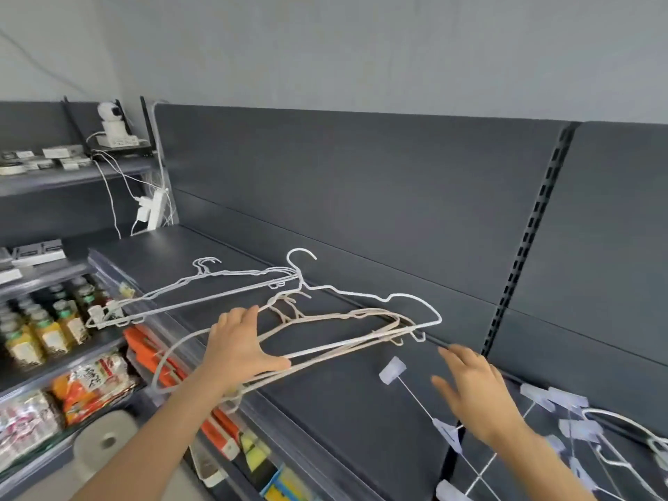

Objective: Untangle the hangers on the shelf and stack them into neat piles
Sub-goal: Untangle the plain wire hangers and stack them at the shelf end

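On the dark grey shelf (336, 403), my left hand (238, 350) lies flat on a pile of beige wire hangers (347, 316), fingers spread over their left arms. A white wire hanger (394, 296) rests on top of that pile, its hook pointing up. Further back left lies a second pile of white hangers (188, 294), overhanging the shelf's front edge. My right hand (477, 388) hovers open above the shelf at the right, holding nothing. A tangle of clip hangers (578, 428) with pale plastic clips lies at the far right, partly cut off.
The shelf's back panel (361, 197) rises behind. A power strip with white cables (153, 207) hangs at the back left, under a small white camera (110, 113). Lower shelves at left hold bottles (39, 330) and snack packets (90, 385).
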